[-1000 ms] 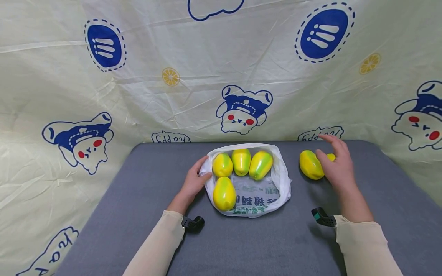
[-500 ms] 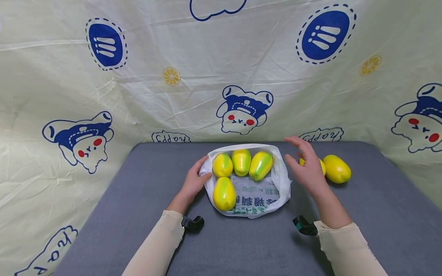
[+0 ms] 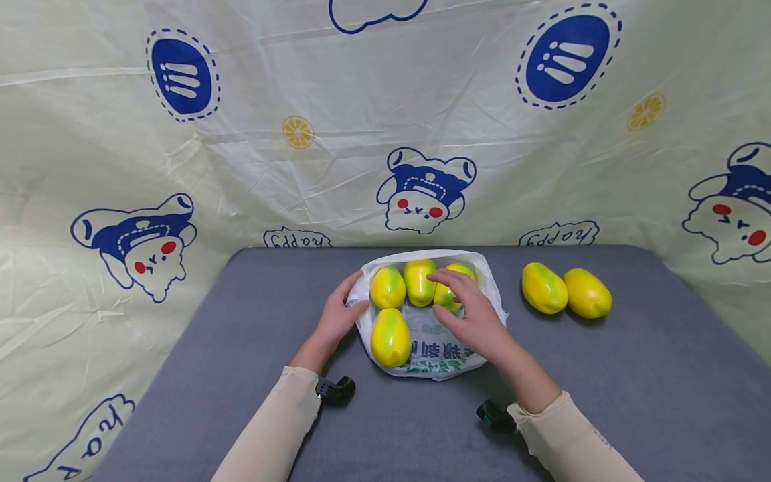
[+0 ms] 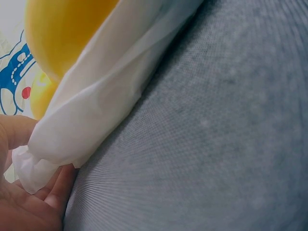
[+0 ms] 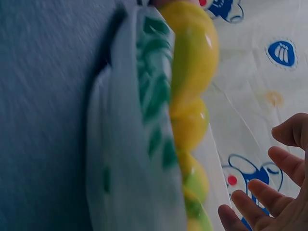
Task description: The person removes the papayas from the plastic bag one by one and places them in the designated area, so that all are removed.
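A person's left hand point(image 3: 337, 316) pinches the left rim of a white plastic bag point(image 3: 491, 286) as the right hand point(image 3: 472, 318), fingers spread and holding nothing, hovers over its right half. Four yellow-green fruits stand inside: three along the far wall, the rightmost fruit point(image 3: 444, 296) partly covered by the right hand, and one fruit point(image 3: 391, 338) at near left. The reach appears best served by holding the rim steady, rounding the fruit's middle and lifting straight, sparing the soft wall. Finger room shows inside at near right. The far table edge runs close behind; the grey table point(image 3: 409, 428) offers wider room nearer the person. Two loose fruits point(image 3: 545, 288) lie side by side at right.
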